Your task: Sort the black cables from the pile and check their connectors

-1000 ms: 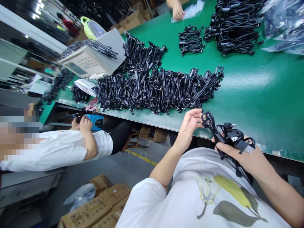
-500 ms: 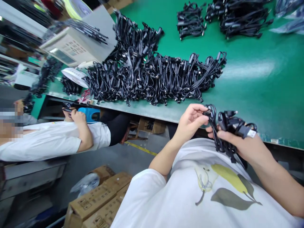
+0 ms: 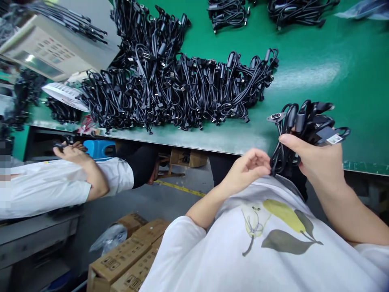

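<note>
My right hand [image 3: 323, 160] is closed round a bundle of black cables [image 3: 287, 140], held just above the table's front edge. Connector ends and thick dark plugs stick out above the thumb, and one flanged socket [image 3: 276, 117] points to the left. A small white label [image 3: 334, 139] shows on a grey piece at the bundle's right. My left hand [image 3: 251, 170] is at the lower left of the bundle, its thumb and curled fingers closed on the hanging cable loops. The fingertips partly hide that contact.
A long heap of black cables [image 3: 188, 93] lies along the green table [image 3: 304, 77], with smaller bundles [image 3: 227, 14] behind. At left stand a beige device [image 3: 45, 48] and a white dish [image 3: 65, 95]. A co-worker [image 3: 60, 182] sits left; cartons [image 3: 121, 259] stand on the floor.
My right hand has lifted the bundle up and turned it, so its connectors stand higher. My left hand has moved from the upper connectors to the lower loops. The view has shifted somewhat.
</note>
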`<state>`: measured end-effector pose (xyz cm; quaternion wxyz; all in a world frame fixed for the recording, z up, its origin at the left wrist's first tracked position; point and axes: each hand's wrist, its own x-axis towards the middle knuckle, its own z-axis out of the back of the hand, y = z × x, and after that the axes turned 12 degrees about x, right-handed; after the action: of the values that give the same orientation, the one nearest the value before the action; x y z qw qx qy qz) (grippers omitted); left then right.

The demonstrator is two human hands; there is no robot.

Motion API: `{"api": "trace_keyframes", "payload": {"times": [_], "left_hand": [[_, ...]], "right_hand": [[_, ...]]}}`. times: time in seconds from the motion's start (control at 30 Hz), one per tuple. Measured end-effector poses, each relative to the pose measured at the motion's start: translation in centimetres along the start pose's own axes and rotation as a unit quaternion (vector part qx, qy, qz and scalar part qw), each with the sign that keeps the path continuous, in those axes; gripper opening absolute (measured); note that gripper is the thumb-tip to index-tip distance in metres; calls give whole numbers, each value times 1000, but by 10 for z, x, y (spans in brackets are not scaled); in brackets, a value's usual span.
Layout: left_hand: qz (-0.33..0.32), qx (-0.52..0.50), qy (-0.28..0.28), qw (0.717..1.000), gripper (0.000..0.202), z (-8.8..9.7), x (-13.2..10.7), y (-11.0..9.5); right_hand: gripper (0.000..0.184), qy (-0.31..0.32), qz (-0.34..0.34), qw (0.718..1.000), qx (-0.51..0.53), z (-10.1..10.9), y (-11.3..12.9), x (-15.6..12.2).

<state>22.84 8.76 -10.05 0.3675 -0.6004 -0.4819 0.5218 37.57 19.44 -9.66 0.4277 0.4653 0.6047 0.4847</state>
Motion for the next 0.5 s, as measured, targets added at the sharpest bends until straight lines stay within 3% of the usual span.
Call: {"api": "trace_keyframes", "payload": {"times": [0.1,0.3,0.4,0.5], "left_hand": [[60,-2,43,997,42,-4,-9,-2],[105,-19,54,993,46,-7,-9,-4],[112,-29,72,991,43,-8,-10,-4],[101,-67,107,987,45,-7,-8,-1]], "right_hand": [[30,1,54,998,-32,2,5,4],[34,-5,170,969,-180,3,24,-1],[33,12,126,983,-133,2,23,1],[29,11,1,999,37,-1,18,5]]}}
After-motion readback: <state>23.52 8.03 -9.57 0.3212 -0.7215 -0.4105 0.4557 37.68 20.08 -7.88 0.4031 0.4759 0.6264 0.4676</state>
